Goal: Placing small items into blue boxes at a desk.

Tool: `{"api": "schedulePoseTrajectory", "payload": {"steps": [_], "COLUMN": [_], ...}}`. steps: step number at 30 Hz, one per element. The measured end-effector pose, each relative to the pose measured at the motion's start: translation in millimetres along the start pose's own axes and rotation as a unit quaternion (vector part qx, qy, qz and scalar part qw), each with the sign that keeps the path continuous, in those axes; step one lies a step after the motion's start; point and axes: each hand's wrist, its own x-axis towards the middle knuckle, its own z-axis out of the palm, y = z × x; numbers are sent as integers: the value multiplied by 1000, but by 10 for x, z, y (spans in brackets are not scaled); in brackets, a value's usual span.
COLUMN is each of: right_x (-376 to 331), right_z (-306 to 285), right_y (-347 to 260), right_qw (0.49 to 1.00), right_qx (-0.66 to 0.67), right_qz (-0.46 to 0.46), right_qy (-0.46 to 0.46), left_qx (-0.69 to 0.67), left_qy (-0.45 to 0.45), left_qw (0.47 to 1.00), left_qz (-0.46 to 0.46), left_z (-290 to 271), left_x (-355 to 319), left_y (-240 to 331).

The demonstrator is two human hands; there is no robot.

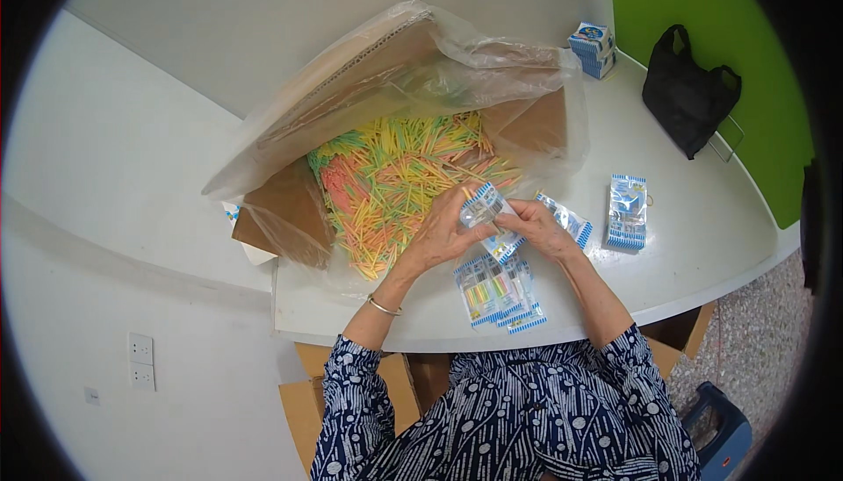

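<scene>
Both hands hold one small clear plastic packet with blue-and-white striped ends, at the near right side of a large open box. My left hand is closed around its left side, and thin coloured sticks show by the fingers at its upper end. My right hand pinches the packet from the right. Inside the plastic-lined cardboard box lies a heap of thin pastel sticks in yellow, green, orange and pink. Several packets with coloured sticks in them overlap on the table below my hands.
Flat packets lie beside my right hand. Farther right is a stack of packets; another bundle stands at the back. A black bag hangs at the white table's far right edge. Cardboard boxes stand below the front edge.
</scene>
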Motion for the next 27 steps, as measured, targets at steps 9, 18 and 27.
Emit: {"api": "schedulePoseTrajectory", "payload": {"steps": [9, 18, 27], "right_x": [14, -69, -34], "right_z": [75, -122, -63], "right_y": [-46, -109, -10], "right_qw": [994, 993, 996], "right_qx": [-43, -95, -64], "right_qz": [-95, 46, 26], "right_qy": [34, 47, 59], "left_qx": [-299, -152, 375], "left_qy": [66, 161, 188], "left_qw": [937, 960, 898], "left_qz": [-167, -173, -134], "left_z": [98, -234, -326], "left_x": [-16, -208, -275], "left_y": [-79, -436, -991]}}
